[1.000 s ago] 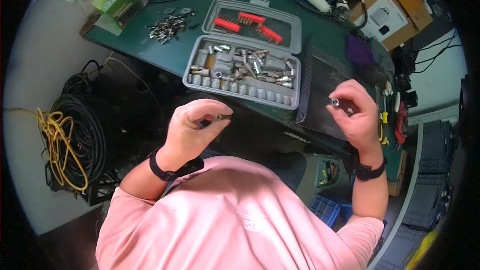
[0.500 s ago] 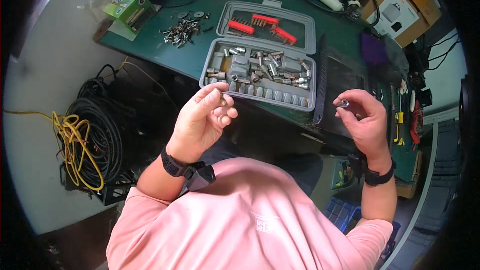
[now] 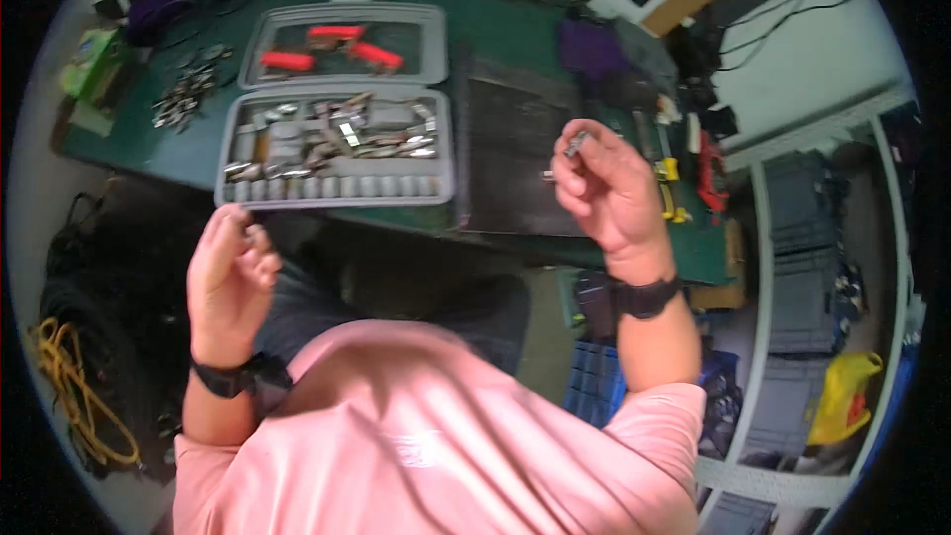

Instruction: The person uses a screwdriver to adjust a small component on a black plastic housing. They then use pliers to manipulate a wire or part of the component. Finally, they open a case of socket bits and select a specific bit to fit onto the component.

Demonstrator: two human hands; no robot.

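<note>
A small silver socket (image 3: 576,144) is held between the thumb and fingers of my right hand (image 3: 624,200), raised above the dark flat panel. My left hand (image 3: 226,282) is in a pinch just in front of the near left corner of a grey socket case (image 3: 448,154); what is between those fingers is too small and blurred to name. The case lies open on the green workbench (image 3: 347,221). Loose sockets (image 3: 347,134) lie jumbled in its lower half, behind a row of grey slots. Red bit holders (image 3: 287,61) lie in the lid.
A dark flat panel (image 3: 505,154) lies right of the case. Screws and small metal parts (image 3: 188,89) are heaped to the left, near a green box (image 3: 97,69). Yellow-handled pliers (image 3: 668,173) and red tools (image 3: 711,173) lie at the right. Grey shelving (image 3: 761,307) stands beyond.
The view has turned to the right, so the bench and case appear further left. My right hand has rolled and its socket is tilted differently. My left hand keeps its pinch.
</note>
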